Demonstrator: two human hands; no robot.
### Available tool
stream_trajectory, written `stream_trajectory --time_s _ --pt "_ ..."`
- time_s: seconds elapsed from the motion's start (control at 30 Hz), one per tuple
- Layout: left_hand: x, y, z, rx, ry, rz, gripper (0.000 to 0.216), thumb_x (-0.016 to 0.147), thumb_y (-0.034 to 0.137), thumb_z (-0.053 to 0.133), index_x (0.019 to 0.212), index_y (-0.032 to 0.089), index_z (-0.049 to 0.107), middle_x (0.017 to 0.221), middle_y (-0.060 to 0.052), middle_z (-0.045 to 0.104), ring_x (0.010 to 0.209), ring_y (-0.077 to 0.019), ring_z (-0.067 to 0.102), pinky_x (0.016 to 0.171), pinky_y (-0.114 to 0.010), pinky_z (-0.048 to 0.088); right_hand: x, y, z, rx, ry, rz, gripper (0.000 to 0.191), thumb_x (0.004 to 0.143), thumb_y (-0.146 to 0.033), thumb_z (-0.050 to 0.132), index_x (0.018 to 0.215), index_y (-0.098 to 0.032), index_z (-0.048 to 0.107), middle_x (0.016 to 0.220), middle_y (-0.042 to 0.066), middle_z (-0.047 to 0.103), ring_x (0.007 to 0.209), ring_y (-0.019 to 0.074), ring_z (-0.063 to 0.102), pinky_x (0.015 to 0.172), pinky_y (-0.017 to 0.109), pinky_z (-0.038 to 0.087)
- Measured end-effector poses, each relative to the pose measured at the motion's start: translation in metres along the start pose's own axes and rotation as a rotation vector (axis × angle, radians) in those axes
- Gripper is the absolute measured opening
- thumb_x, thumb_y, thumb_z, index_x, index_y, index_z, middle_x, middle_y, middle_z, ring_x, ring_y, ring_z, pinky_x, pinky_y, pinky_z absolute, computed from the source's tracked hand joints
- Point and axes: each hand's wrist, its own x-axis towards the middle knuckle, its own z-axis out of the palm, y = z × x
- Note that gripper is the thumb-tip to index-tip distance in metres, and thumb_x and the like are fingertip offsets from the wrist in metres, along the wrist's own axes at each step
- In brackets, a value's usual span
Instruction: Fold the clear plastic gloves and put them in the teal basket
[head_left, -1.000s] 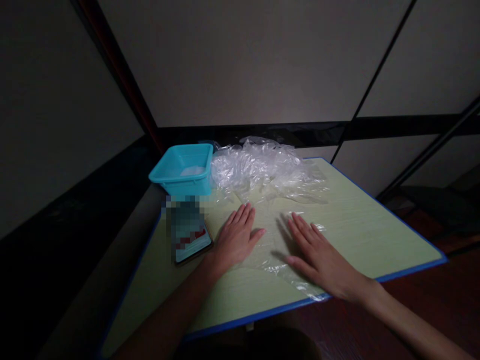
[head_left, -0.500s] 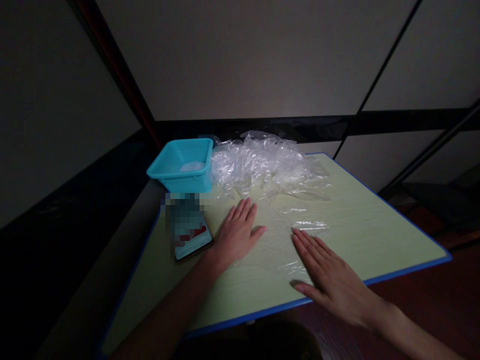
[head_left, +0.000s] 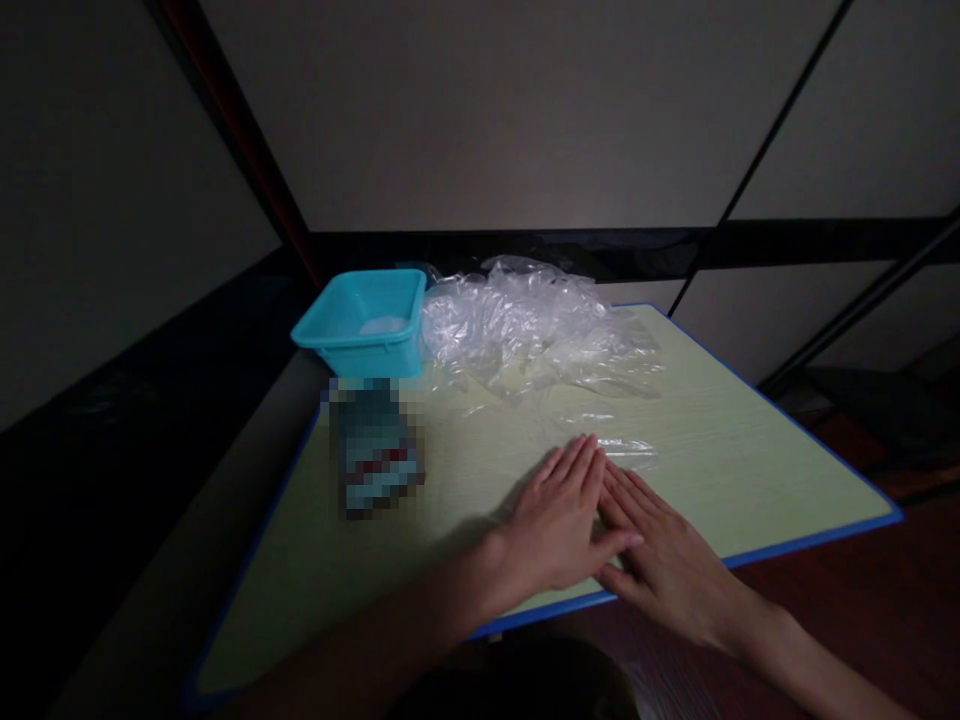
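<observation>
My left hand [head_left: 556,525] lies palm down with its fingers stretched out, and its thumb crosses over the edge of my right hand [head_left: 671,565]. That right hand is also flat, fingers straight and lying together, near the front edge of the table. Under and just beyond the fingertips is a thin clear plastic sheet or bag [head_left: 626,450], spread flat and hard to see except where it shines. Neither hand grips anything. A crumpled heap of clear plastic [head_left: 525,315] sits behind it at the back of the table.
A turquoise plastic basin [head_left: 341,345] stands at the back left with something whitish inside. In front of it lies a phone [head_left: 381,490], its screen blurred out. The pale green table [head_left: 765,470] has a blue edge. Cabinet panels [head_left: 510,120] rise behind.
My left hand has slid right across the plastic, away from the phone, until it meets my right hand. My right hand has stayed almost in place.
</observation>
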Motion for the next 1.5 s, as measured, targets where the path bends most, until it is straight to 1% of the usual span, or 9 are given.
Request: stream_trajectory --time_s 0.1,0.37,0.67,0.97,1.23,1.3,1.37,1.43,1.5 --pt "-0.003 -0.004 0.007 -0.001 -0.032 0.001 0.077 0.086 0.064 0.017 0.139 0.007 0.019 0.147 -0.012 0.017 0.135 -0.0224 0.01 0.109 -0.036 0.015 0.001 -0.001 -0.001 0.005 -0.028 0.011 0.081 0.084 -0.051 0.041 0.142 -0.01 0.003 0.144 0.015 0.02 0.132 0.0268 0.02 0.105 0.044 0.029" --pt "-0.013 -0.025 0.001 -0.006 -0.042 -0.035 0.068 0.087 0.058 0.028 0.138 0.014 0.022 0.147 -0.008 0.017 0.135 -0.0215 0.01 0.108 -0.036 0.014 0.001 -0.001 -0.005 -0.02 -0.069 0.014 0.08 0.085 -0.052 0.038 0.142 -0.009 0.001 0.145 0.015 0.015 0.132 0.0276 0.017 0.105 0.044 0.028" --pt "-0.041 -0.078 -0.009 0.076 -0.044 -0.18 0.062 0.085 0.051 0.042 0.137 0.02 0.028 0.146 -0.008 0.02 0.134 -0.023 0.014 0.107 -0.038 0.019 0.001 -0.001 -0.005 -0.019 -0.057 0.011 0.079 0.085 -0.051 0.039 0.142 -0.009 0.002 0.146 0.015 0.015 0.132 0.0275 0.019 0.105 0.044 0.028" --pt "-0.041 -0.077 -0.008 0.08 -0.025 -0.161 0.064 0.085 0.051 0.043 0.136 0.016 0.029 0.145 -0.011 0.022 0.134 -0.0257 0.016 0.107 -0.039 0.018 0.0 0.0 -0.008 -0.053 -0.073 -0.008 0.078 0.086 -0.05 0.039 0.141 -0.006 0.005 0.146 0.017 0.014 0.132 0.0271 0.017 0.104 0.043 0.028" --pt "-0.043 -0.077 -0.007 0.07 -0.004 -0.168 0.064 0.085 0.053 0.042 0.136 0.017 0.029 0.145 -0.011 0.022 0.133 -0.0272 0.015 0.106 -0.041 0.02 -0.024 0.011 -0.024 -0.056 -0.103 -0.161 0.079 0.084 -0.051 0.045 0.141 -0.006 0.014 0.145 0.017 0.016 0.131 0.0301 0.02 0.102 0.045 0.027" --pt "-0.043 -0.077 -0.007 0.067 -0.004 -0.169 0.065 0.085 0.053 0.042 0.136 0.016 0.029 0.145 -0.012 0.021 0.133 -0.0276 0.015 0.106 -0.041 0.02 -0.03 0.015 -0.026 -0.046 -0.106 -0.251 0.071 0.085 -0.046 0.047 0.141 -0.011 0.02 0.144 0.014 0.021 0.13 0.0289 0.023 0.102 0.043 0.028" --pt "-0.043 -0.077 -0.006 0.064 0.001 -0.165 0.065 0.085 0.053 0.043 0.136 0.016 0.029 0.145 -0.012 0.021 0.133 -0.0277 0.015 0.106 -0.041 0.02 -0.036 0.018 -0.026 -0.024 -0.077 -0.313 0.057 0.088 -0.032 0.045 0.139 -0.015 0.026 0.141 0.01 0.03 0.128 0.0236 0.028 0.102 0.038 0.028" --pt "-0.043 -0.077 -0.005 0.063 0.008 -0.161 0.065 0.084 0.053 0.043 0.136 0.016 0.029 0.145 -0.012 0.021 0.133 -0.0278 0.015 0.106 -0.042 0.02 -0.041 0.021 -0.023 0.03 -0.052 -0.346 0.047 0.091 -0.018 0.037 0.138 -0.017 0.029 0.137 0.006 0.039 0.126 0.017 0.033 0.102 0.032 0.029" --pt "-0.043 -0.078 -0.005 0.066 0.014 -0.159 0.064 0.084 0.053 0.043 0.135 0.016 0.029 0.145 -0.012 0.021 0.134 -0.028 0.014 0.106 -0.042 0.02 -0.044 0.024 -0.02 0.093 -0.045 -0.361 0.045 0.092 -0.012 0.029 0.137 -0.018 0.031 0.133 0.004 0.045 0.124 0.0133 0.037 0.101 0.028 0.031"
